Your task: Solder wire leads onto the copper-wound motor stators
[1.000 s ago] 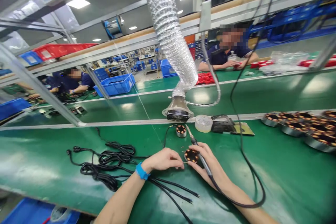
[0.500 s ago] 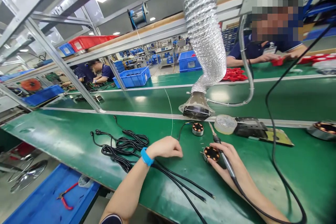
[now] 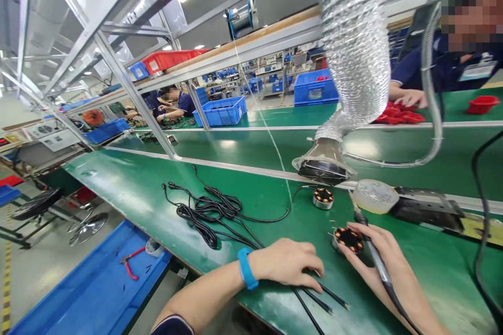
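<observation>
Left hand (image 3: 288,264): palm down, wrist ringed by a blue band (image 3: 247,269), fingers bent and thumb stretched beneath, over the black cables (image 3: 210,212); whether its grip is closed on one cannot be told. Cable ends jut out just below the thumb.

Right hand (image 3: 393,267): forearm slanting in from the lower right, grip grasping a soldering iron (image 3: 378,261), tip pointing up and away. Same hand, thumb and index finger: set against a copper-wound ring (image 3: 349,239), at the table (image 3: 149,178), right of the left hand.

Second wound ring (image 3: 323,199): farther back, a cable running to it. Round translucent tub (image 3: 375,196): beyond the iron's tip.
</observation>
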A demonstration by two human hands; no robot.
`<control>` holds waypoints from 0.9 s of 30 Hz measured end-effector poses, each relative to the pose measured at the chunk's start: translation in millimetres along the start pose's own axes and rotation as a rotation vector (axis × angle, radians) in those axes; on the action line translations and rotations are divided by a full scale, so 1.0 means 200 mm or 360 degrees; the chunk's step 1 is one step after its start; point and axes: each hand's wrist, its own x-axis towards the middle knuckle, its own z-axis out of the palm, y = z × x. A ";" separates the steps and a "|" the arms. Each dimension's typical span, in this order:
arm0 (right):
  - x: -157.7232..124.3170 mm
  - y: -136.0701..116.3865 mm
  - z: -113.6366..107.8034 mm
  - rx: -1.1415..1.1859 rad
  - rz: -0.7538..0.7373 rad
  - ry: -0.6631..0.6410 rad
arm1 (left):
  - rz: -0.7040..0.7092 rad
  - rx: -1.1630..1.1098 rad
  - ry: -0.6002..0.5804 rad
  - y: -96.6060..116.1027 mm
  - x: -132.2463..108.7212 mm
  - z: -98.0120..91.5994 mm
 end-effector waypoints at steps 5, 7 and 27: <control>0.00 0.03 0.01 0.0016 -0.0024 0.0015 | -0.0003 -0.0317 -0.0051 0.03 0.11 -0.08; -0.01 0.03 0.02 0.0018 -0.0022 0.0031 | -0.0086 -0.0708 0.0028 -0.01 0.14 -0.15; 0.04 -0.22 -0.12 0.0516 0.0200 -0.0048 | -0.0342 -0.1468 0.0541 -0.06 0.29 -0.08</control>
